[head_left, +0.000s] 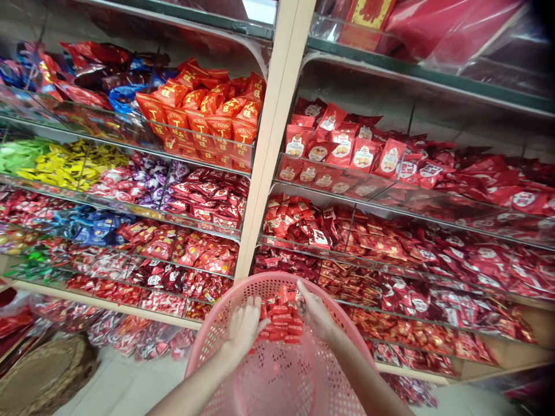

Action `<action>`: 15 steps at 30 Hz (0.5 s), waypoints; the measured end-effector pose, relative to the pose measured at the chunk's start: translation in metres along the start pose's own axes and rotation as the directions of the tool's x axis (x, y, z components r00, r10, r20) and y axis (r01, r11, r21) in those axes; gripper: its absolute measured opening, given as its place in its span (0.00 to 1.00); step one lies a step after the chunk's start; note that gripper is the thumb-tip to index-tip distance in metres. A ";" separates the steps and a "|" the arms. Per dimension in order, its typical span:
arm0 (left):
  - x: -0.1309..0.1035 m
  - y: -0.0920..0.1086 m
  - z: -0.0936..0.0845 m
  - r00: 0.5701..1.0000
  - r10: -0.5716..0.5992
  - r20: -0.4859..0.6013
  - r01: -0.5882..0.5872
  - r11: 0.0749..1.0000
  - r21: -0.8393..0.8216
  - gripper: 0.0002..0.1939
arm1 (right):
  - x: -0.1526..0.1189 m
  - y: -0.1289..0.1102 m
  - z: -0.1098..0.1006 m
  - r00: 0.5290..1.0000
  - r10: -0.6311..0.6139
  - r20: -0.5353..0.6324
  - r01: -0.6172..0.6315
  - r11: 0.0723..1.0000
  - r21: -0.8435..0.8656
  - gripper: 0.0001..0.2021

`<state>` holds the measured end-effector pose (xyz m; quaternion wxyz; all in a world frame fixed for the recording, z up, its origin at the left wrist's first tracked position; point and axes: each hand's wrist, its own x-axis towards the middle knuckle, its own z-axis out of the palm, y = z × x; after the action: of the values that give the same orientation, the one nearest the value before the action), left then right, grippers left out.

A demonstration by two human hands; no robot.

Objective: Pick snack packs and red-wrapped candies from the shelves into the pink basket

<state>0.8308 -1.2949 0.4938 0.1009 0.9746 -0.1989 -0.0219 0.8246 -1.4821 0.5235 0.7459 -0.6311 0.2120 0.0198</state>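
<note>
In the head view, both of my hands are inside a pink perforated plastic basket. Small red wrapped packets lie in stacked rows against its far side. My left hand is beside the left end of these rows, its thumb stretched toward them and its fingers slightly bent, with nothing visible in it. At the upper right of the pile, my right hand pinches a small red packet with dark print. What is inside the packets does not show.
Shelves with clear dividers hold many wrapped sweets: orange-red bags, red packets and yellow ones. A wooden post stands between two shelf units. A woven basket is on the tiled floor at lower left.
</note>
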 end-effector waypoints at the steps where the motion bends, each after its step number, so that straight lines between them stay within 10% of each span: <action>1: 0.001 0.000 0.002 1.000 -0.004 0.023 0.004 1.000 -0.007 0.29 | 0.001 -0.001 0.001 1.000 -0.007 0.015 0.007 1.000 -0.031 0.20; 15: 0.009 -0.021 0.004 0.993 0.008 0.116 0.037 0.926 -0.375 0.38 | 0.017 -0.032 0.030 0.977 -0.006 0.215 0.099 0.899 -0.426 0.21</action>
<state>0.8470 -1.2807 0.4856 0.2741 0.9356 -0.1893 -0.1166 0.8580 -1.4646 0.5513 0.6048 -0.7812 0.1060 0.1123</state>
